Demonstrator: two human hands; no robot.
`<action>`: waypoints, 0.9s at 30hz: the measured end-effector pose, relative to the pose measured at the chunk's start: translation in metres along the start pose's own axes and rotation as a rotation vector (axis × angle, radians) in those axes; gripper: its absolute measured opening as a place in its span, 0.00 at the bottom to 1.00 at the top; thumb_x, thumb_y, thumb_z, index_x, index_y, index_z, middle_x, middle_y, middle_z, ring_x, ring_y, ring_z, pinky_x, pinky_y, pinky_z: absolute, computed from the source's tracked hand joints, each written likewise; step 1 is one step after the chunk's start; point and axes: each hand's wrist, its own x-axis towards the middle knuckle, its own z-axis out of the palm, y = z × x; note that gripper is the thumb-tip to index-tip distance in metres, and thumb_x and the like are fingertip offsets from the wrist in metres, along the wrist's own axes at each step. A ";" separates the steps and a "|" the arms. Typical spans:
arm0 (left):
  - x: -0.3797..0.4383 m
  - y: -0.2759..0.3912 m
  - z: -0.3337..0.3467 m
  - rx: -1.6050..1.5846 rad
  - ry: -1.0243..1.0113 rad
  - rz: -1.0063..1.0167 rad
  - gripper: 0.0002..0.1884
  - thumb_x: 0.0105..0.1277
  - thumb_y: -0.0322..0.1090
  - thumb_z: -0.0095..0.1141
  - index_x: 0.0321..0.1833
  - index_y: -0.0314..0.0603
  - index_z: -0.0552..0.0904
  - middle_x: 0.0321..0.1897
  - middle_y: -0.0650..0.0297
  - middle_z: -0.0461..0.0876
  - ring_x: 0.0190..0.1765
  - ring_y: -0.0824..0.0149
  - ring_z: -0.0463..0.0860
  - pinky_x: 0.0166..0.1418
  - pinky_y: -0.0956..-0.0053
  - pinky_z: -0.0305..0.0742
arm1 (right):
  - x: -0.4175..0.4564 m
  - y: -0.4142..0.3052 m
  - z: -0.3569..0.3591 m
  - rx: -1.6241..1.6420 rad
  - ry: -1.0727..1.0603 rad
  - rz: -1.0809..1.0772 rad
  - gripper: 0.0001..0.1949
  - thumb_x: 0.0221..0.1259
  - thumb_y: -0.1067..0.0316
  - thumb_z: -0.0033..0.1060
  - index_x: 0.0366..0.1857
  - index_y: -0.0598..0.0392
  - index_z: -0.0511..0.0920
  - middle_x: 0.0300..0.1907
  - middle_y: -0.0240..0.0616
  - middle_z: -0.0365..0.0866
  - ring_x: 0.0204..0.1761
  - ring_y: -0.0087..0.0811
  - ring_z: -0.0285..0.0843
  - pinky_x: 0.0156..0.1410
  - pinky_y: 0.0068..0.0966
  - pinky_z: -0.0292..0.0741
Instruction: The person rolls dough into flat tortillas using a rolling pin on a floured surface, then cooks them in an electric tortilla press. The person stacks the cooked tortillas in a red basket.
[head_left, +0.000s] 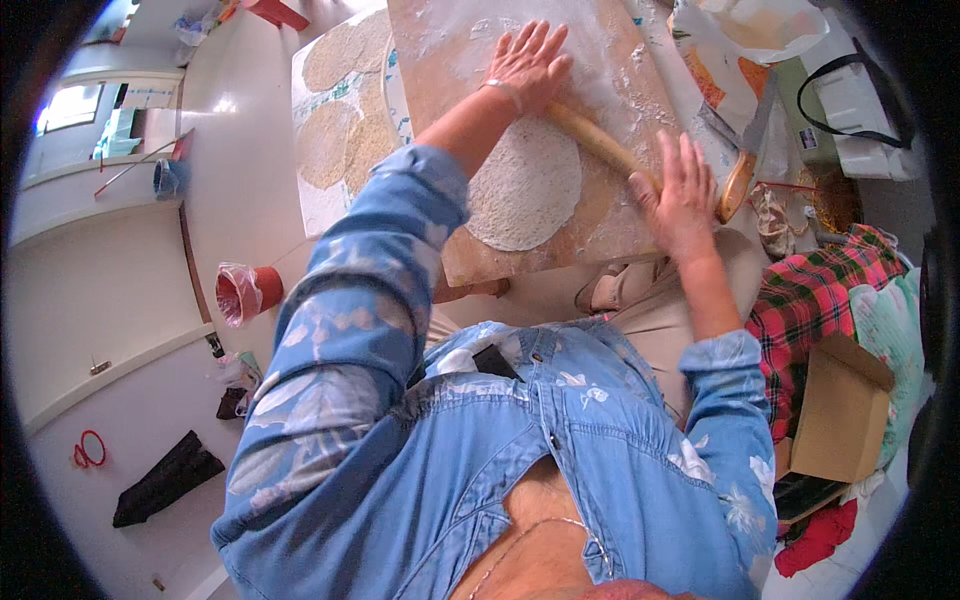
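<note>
My left hand (529, 69) lies palm down with spread fingers over the far end of a wooden rolling pin (600, 141). The heel of my right hand (681, 196) rests at the pin's near end, its fingers stretched out and not wrapped around the wood. The pin slants across a floured wooden board (480, 264), over the upper right edge of a thin, round, speckled sheet of dough (529, 191). Left of the board, several similar rounds (326, 142) lie on a white surface, partly overlapping. The parts of the pin beneath my palms are hidden.
Right of the board lies a large knife with a wooden handle (738, 187), beside a printed bag (701, 56). A red plaid cloth (810, 300) and an open cardboard box (844, 409) are at the right. A lined red bin (259, 292) stands on the floor at left.
</note>
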 end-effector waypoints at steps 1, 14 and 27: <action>-0.020 -0.005 0.000 0.017 -0.020 0.016 0.29 0.74 0.55 0.26 0.76 0.56 0.54 0.77 0.60 0.50 0.78 0.61 0.45 0.78 0.58 0.34 | -0.007 -0.004 -0.004 0.007 -0.023 -0.062 0.37 0.61 0.29 0.38 0.68 0.42 0.63 0.71 0.44 0.57 0.73 0.47 0.51 0.74 0.50 0.48; -0.064 -0.012 -0.036 -0.216 0.335 -0.307 0.24 0.66 0.43 0.52 0.63 0.44 0.69 0.60 0.51 0.72 0.64 0.49 0.69 0.67 0.58 0.63 | -0.019 -0.013 -0.037 0.149 -0.194 -0.003 0.14 0.62 0.59 0.58 0.45 0.55 0.72 0.41 0.44 0.76 0.44 0.47 0.75 0.49 0.37 0.74; -0.160 -0.002 -0.055 0.015 0.095 -0.486 0.10 0.63 0.39 0.57 0.39 0.40 0.77 0.37 0.53 0.80 0.44 0.49 0.79 0.48 0.58 0.74 | -0.115 -0.128 -0.010 1.711 -0.679 0.925 0.15 0.72 0.51 0.47 0.35 0.52 0.66 0.27 0.30 0.69 0.23 0.19 0.64 0.25 0.18 0.65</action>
